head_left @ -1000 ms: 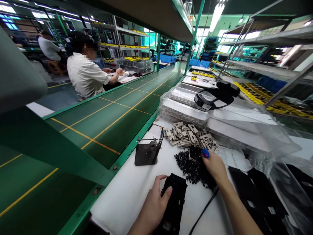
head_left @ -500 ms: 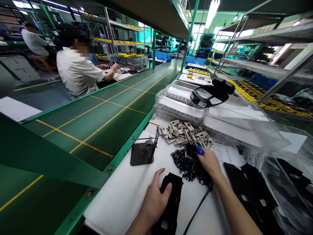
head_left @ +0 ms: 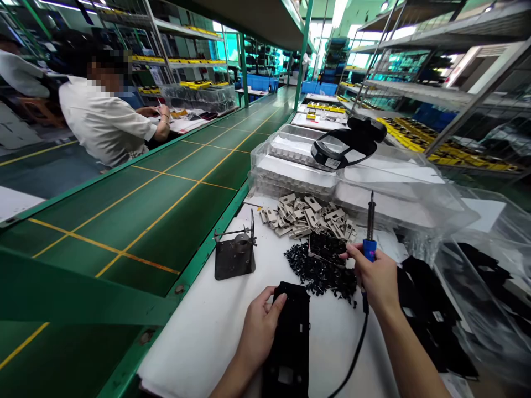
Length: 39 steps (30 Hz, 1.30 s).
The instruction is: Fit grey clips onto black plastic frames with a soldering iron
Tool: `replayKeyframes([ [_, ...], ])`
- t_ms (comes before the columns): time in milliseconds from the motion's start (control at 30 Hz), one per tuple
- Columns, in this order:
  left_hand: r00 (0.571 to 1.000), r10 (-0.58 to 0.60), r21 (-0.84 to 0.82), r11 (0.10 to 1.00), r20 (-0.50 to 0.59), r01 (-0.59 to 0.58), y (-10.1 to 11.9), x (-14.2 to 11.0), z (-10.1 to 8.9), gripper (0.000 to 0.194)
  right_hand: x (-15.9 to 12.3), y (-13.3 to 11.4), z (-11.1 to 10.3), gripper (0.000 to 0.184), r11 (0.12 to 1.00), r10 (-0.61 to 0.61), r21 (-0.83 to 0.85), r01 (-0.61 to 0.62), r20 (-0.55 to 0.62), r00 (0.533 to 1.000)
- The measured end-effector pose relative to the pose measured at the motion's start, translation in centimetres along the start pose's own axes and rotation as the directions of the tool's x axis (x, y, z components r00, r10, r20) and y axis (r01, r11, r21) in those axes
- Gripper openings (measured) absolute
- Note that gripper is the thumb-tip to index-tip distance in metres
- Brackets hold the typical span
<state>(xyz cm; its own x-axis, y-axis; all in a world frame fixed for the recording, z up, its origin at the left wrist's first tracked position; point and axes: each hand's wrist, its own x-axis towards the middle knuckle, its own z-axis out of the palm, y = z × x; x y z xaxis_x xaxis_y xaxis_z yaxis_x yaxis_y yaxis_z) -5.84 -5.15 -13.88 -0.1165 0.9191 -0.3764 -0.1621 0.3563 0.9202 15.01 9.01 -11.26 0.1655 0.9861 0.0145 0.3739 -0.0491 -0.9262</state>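
Beyond the green conveyor belt, a co-worker in a white shirt works at a far bench. On the white worktop stands a black metal soldering-iron stand. The left hand is closed on a black plastic frame lying flat, thumb over its edge. Next comes a heap of small black plastic parts, with a pile of beige plastic pieces behind it. The right hand is wrapped around a blue-handled soldering iron, tip upward, its black cord trailing down. Further right, black panels lie beside clear plastic sheeting.
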Motion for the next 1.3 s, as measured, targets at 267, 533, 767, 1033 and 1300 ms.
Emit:
replayKeyframes([
  [267,0.995,-0.02,0.07,0.997,0.093,0.014,1.2,-0.3,0.2,0.038,-7.7,-1.4,-1.2,0.037,0.882,0.197,0.365,-0.298,0.289,0.937],
  [533,0.997,0.025,0.28,0.959,0.069,-0.043,2.9,-1.2,1.4,0.033,-10.1,-2.8,0.0,0.042,0.818,0.23,0.398,-0.415,0.435,0.871],
  [767,0.981,0.172,0.4,0.896,0.09,-0.194,5.4,-3.6,2.6,0.03,-11.5,-4.5,0.3,0.037,0.862,0.179,0.355,-0.362,0.455,0.873],
  [1033,0.968,0.251,0.436,0.871,-0.003,-0.225,5.0,-3.6,2.7,0.023,-12.2,-4.7,0.3,0.033,0.739,0.167,0.525,-0.423,0.464,0.87],
  [1300,0.956,0.293,0.465,0.85,-0.024,-0.248,4.0,-3.3,2.8,0.021,-12.1,-4.8,0.9,0.045,0.705,0.216,0.459,-0.54,0.586,0.781],
])
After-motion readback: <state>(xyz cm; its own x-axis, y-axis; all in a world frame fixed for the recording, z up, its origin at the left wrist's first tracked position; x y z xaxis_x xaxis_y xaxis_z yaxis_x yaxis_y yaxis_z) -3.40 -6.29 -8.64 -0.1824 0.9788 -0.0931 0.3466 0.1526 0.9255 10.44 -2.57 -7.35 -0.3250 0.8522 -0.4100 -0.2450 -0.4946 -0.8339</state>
